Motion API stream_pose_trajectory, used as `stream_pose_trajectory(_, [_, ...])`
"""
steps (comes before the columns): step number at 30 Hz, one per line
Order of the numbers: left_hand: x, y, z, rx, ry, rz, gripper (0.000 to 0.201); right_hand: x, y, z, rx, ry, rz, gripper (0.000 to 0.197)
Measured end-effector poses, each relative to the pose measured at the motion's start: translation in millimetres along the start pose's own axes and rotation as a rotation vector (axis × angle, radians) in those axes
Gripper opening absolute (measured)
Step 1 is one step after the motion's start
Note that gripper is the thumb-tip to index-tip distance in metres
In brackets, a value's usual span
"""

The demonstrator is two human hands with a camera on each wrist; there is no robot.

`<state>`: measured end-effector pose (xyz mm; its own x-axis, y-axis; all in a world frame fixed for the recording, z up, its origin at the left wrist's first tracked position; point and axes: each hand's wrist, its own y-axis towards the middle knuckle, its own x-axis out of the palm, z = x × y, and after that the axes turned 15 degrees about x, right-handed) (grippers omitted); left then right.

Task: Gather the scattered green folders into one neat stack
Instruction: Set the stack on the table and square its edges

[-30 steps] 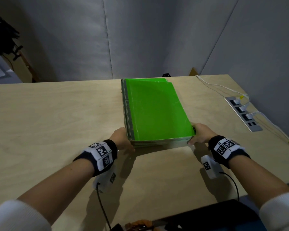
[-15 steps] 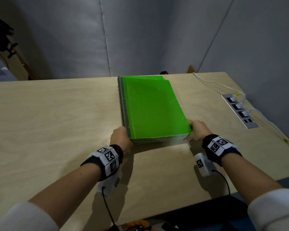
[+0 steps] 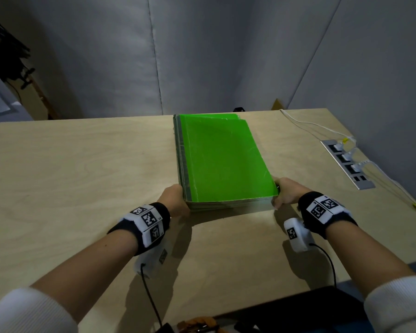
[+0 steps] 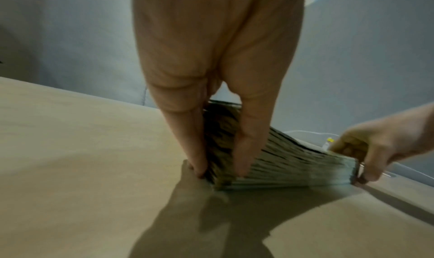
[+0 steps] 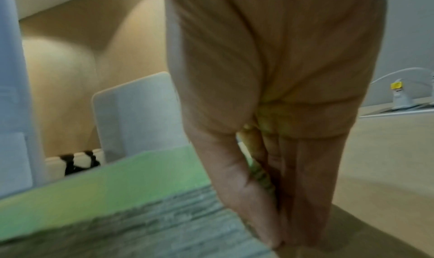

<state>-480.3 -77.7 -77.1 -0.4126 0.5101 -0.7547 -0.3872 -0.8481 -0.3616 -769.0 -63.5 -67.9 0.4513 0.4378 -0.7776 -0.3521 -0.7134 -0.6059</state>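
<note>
The left hand (image 3: 175,200) and the right hand (image 3: 286,192) are pressed with straight fingers against the two near corners of the thick stack of bright green plastic folders (image 3: 221,159), nothing being clasped. Between them the stack has been slid farther across the pale wooden table (image 3: 82,176); squaring appears almost finished.

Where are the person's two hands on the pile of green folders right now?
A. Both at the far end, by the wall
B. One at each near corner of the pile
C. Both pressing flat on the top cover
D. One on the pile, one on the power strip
B: the left hand is at the near left corner of the stack of green folders and the right hand is at its near right corner.
</note>
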Motion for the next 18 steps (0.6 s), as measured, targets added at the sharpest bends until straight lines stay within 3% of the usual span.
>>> stream_pose_trajectory(2, [-7, 0, -4, -0.002, -0.053, -0.036, 0.027, -3, 3, 1, -0.01, 0.026, -0.015, 0.054])
stream_pose_trajectory(5, [-10, 1, -6, -0.022, -0.129, -0.048, 0.061, -1, 6, 0, -0.012, 0.04, 0.029, 0.042])
stream_pose_trajectory(8, [-5, 1, 3, -0.023, -0.137, -0.09, 0.074, 6, 6, -9, 0.019, -0.005, 0.051, 0.032])
stream_pose_trajectory(13, [-2, 6, 18, -0.057, -0.037, -0.111, 0.058, 14, 9, -16, 0.02, -0.095, 0.08, 0.029])
stream_pose_trajectory(18, [-2, 6, 16, -0.06, -0.029, -0.131, 0.061, 12, 4, -17, 0.037, -0.046, 0.072, 0.028])
